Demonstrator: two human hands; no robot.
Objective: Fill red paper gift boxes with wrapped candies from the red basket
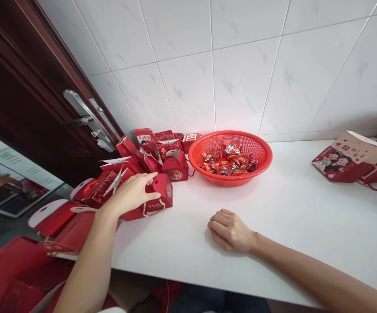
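Note:
My left hand (135,191) grips the top of a small red candy box (166,196) at the left of the table, thumb on the near side and fingers behind. A twisted cord handle hangs on the box's near face, and a round gold emblem marks its end. Resting on the white table, my right hand (229,230) is curled into a loose fist with nothing visible in it. Beyond the hands stands a red plastic colander (221,180), which holds many wrapped candies (229,163).
More red boxes (175,167) crowd the table's left side, with larger ones (58,221) at its left edge. A printed box (341,158) lies at the right on the white table (282,208). A tiled wall (188,91) stands behind; a dark door (41,82) is at left.

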